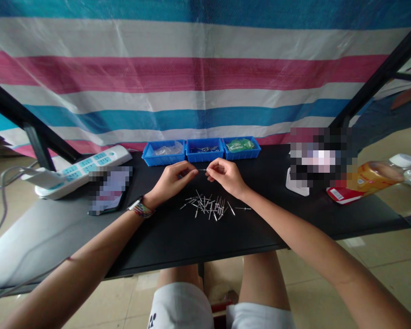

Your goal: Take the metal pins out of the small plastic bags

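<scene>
My left hand (176,179) and my right hand (228,176) meet just in front of the blue bins. Between their fingertips lies a thin silver blind rivet (202,170), its left end pinched by the left hand and its right end by the right. The fingers cover both of its ends. Below the hands, a loose pile of blind rivets (210,206) is spread on the black table (178,237). A few of them lie apart at the pile's right side, near my right forearm.
Behind the hands stand a blue bin with a clear bag (150,161), a blue bin with metal pieces (204,157) and a blue bin with a green bag (251,154). A power strip (89,167) and phone (111,189) lie left; a drink bottle (380,173) lies right.
</scene>
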`<action>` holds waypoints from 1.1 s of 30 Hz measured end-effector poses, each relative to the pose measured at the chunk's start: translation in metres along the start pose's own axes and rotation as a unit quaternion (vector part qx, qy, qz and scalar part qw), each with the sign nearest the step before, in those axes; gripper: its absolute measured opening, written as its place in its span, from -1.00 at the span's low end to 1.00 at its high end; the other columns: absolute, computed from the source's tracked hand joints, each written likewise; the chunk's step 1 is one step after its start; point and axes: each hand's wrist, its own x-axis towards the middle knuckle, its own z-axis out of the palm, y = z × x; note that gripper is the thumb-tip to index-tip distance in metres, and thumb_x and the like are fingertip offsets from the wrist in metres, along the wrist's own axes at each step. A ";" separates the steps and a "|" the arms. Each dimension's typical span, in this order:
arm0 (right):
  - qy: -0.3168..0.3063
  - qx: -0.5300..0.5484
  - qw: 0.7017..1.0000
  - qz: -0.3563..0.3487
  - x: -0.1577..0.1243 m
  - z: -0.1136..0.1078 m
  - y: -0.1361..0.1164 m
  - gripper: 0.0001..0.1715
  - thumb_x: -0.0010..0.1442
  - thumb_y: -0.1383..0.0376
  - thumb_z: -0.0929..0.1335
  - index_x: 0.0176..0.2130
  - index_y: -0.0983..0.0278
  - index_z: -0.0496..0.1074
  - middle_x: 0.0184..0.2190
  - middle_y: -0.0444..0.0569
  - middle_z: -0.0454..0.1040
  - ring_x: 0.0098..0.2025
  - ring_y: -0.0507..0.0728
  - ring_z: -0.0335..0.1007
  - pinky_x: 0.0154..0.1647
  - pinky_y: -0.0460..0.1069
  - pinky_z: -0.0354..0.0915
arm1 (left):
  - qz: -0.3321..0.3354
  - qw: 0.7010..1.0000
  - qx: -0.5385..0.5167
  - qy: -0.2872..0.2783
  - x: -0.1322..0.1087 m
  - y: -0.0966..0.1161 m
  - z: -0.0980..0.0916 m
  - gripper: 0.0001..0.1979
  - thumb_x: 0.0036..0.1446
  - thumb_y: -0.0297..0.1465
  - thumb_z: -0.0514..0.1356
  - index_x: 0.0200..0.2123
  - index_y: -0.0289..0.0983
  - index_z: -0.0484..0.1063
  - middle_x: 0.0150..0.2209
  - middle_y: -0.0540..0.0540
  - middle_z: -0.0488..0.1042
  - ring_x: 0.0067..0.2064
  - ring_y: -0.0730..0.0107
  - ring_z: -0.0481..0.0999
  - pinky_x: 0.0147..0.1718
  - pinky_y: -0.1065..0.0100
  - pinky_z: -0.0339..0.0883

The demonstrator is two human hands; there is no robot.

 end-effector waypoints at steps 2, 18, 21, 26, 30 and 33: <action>-0.002 0.002 1.000 0.005 0.000 0.000 0.001 -0.53 0.18 -0.10 0.55 -0.28 0.22 0.50 -0.38 -0.06 0.62 -0.40 0.08 0.56 -0.34 -0.01 0.51 | -0.008 1.000 -0.019 0.012 -0.001 -0.002 0.001 -0.67 0.37 -0.09 0.30 -0.15 -0.25 0.58 -0.30 -0.09 0.60 -0.32 0.34 0.54 -0.33 0.36 0.40; 0.005 0.048 0.999 0.017 0.000 0.000 -0.003 -0.69 0.09 0.11 0.57 -0.31 0.21 0.48 -0.46 -0.18 0.52 -0.46 0.04 0.52 -0.40 -0.03 0.52 | 0.029 1.000 0.001 0.003 0.000 0.002 -0.001 -0.65 0.42 -0.10 0.26 -0.26 -0.23 0.63 -0.30 -0.11 0.59 -0.29 0.31 0.55 -0.30 0.32 0.39; 0.004 0.056 0.998 0.027 0.000 -0.002 -0.004 -0.72 0.08 0.16 0.57 -0.34 0.23 0.49 -0.47 -0.19 0.51 -0.49 0.03 0.50 -0.46 -0.06 0.50 | 0.021 1.000 -0.003 -0.002 0.000 0.002 0.001 -0.60 0.43 -0.06 0.24 -0.27 -0.25 0.61 -0.30 -0.12 0.60 -0.29 0.29 0.56 -0.30 0.33 0.39; 0.075 0.077 0.993 0.055 0.019 -0.011 -0.002 -0.68 0.03 0.15 0.60 -0.27 0.25 0.57 -0.35 -0.09 0.64 -0.48 0.04 0.56 -0.40 -0.03 0.59 | -0.022 0.999 -0.031 0.000 -0.002 -0.003 0.001 -0.57 0.47 -0.01 0.17 -0.13 -0.27 0.58 -0.30 -0.12 0.63 -0.31 0.29 0.57 -0.32 0.34 0.42; 0.104 0.056 0.992 0.048 0.032 -0.024 0.004 -0.41 0.05 0.16 0.57 0.08 0.24 0.60 -0.04 0.05 0.69 -0.49 0.05 0.60 -0.44 0.00 0.59 | -0.028 0.999 -0.039 -0.002 -0.002 -0.006 0.001 -0.55 0.47 -0.01 0.15 -0.12 -0.28 0.57 -0.31 -0.12 0.62 -0.32 0.30 0.58 -0.34 0.35 0.43; 0.101 -0.057 0.993 0.015 0.027 -0.031 0.005 -0.61 0.14 0.21 0.51 -0.04 0.28 0.64 -0.21 -0.02 0.66 -0.58 -0.01 0.47 -0.58 -0.07 0.42 | -0.031 0.999 -0.035 -0.004 -0.001 -0.004 0.001 -0.55 0.46 -0.01 0.15 -0.14 -0.29 0.58 -0.32 -0.12 0.62 -0.34 0.31 0.57 -0.35 0.35 0.42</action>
